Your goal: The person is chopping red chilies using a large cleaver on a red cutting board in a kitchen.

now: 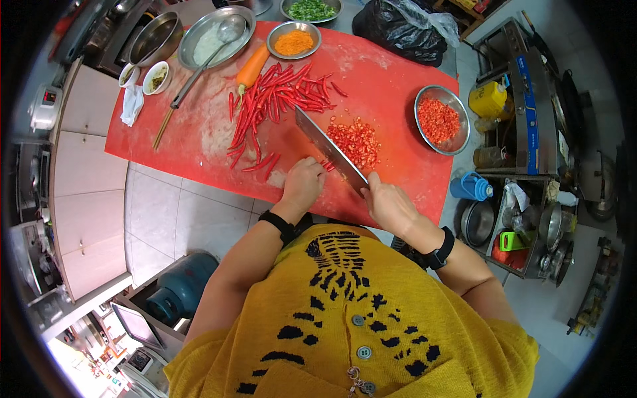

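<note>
My right hand (pixel 390 203) grips the handle of a cleaver (pixel 331 150), whose broad blade slants up and left across the red cutting board (pixel 398 184). Fingers curled, my left hand (pixel 304 181) presses on red chillies (pixel 327 165) beside the blade; only their ends show. Right of the blade lies a heap of chopped red chilli (pixel 356 142). Beyond the hands spreads a pile of whole red chillies (pixel 278 92), with a few loose ones (pixel 264 163) left of my left hand.
A steel bowl (pixel 465 142) of chopped chilli stands at the board's right. Along the far side are a carrot (pixel 254 64), a bowl of minced orange food (pixel 294 42), a basin (pixel 191 30) with a ladle (pixel 199 69), chopped greens (pixel 311 10) and a black plastic bag (pixel 398 35).
</note>
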Motion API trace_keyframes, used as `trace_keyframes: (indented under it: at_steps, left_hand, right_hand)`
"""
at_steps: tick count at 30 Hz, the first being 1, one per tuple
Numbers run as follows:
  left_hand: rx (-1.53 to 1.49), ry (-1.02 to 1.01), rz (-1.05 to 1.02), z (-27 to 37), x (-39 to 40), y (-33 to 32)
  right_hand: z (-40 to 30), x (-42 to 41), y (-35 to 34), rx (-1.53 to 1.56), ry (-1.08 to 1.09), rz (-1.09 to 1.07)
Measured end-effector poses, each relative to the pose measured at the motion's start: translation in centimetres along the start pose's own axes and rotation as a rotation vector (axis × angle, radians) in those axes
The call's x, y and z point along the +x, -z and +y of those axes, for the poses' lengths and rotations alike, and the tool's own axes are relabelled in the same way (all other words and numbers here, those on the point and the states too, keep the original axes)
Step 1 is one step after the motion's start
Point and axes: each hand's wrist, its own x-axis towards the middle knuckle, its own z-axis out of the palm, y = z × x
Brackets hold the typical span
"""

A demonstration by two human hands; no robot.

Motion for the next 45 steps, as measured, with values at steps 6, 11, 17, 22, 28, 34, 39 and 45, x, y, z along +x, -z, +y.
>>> trace_keyframes:
  at_steps: [6,11,17,22,28,34,39,45]
  left_hand:
    - [0.026,-0.011,-0.029,0.3,0.2,0.3]
    - [0.056,0.002,-0.024,0.1,0.3,0.1]
    - [0.014,0.030,-0.024,0.4,0.2,0.1]
    - [0.019,0.019,-0.024,0.2,0.3,0.1]
    - [0.021,0.013,-0.020,0.4,0.3,0.2]
    - [0.036,-0.010,-0.022,0.4,0.4,0.2]
    - [0.018,-0.022,-0.009,-0.1,0.3,0.0]
    - [0.042,-0.008,-0.001,-0.1,0.0,-0.1]
  right_hand:
    - [0.2,0.9,-1.0,0.038,-0.035,-0.030]
    - [0.4,2.7,-1.2,0.067,0.004,0.013]
    - [-0.1,1.4,0.8,0.111,-0.030,0.019]
    - [-0.4,0.9,1.3,0.070,-0.052,-0.030]
    - [-0.4,1.6,0.2,0.023,-0.059,-0.092]
    - [0.1,2.4,-0.6,-0.010,-0.090,-0.076]
    - [0.2,2.6,1.7,0.043,0.022,-0.074]
    - [-0.8,1.8,-0.7,0.000,-0.098,-0.097]
